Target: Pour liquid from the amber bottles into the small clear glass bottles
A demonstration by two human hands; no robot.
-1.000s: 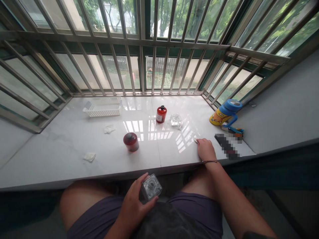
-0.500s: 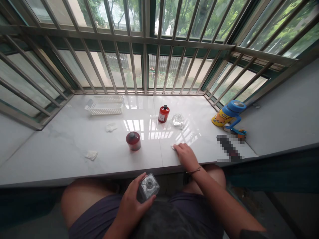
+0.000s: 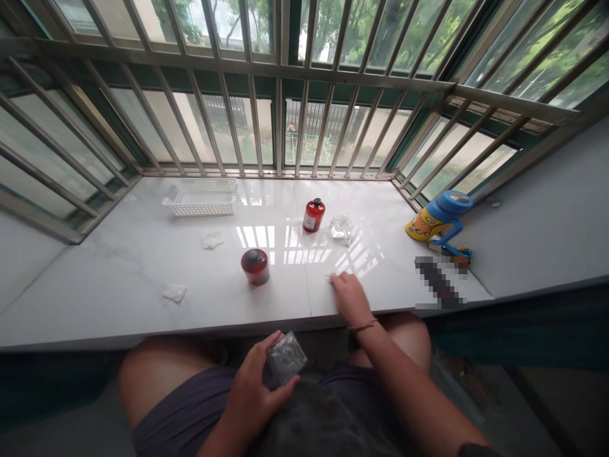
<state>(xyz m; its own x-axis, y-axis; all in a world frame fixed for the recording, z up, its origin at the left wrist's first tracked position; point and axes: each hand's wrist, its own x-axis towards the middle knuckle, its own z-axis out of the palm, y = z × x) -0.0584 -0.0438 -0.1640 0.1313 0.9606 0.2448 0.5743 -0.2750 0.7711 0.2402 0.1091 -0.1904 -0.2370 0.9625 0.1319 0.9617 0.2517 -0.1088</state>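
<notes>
My left hand (image 3: 254,381) is closed around a clear, square glass bottle (image 3: 288,357), held over my lap below the counter's edge. The bottle is tilted, and its details are hard to make out. On the counter, my right hand (image 3: 351,297) rests with its fingers bent together over a small white piece of tissue (image 3: 330,278); most of that piece is hidden under the fingertips. Left of this hand stands a dark red round bottle (image 3: 255,266) with a dark top. Farther back are a red bottle (image 3: 314,216) with a black cap and white label, and a clear glass piece (image 3: 341,227).
A white perforated basket (image 3: 202,208) lies at the back left. Two crumpled tissues (image 3: 175,292) are on the left part of the counter (image 3: 104,273). At right stand a blue-and-yellow handled flask (image 3: 440,216) and a blurred-out dark object (image 3: 438,282). Metal bars (image 3: 278,127) line the window.
My left hand has tipped the glass bottle, so its round neck no longer shows clearly. My right hand has shifted slightly left, still on the tissue.
</notes>
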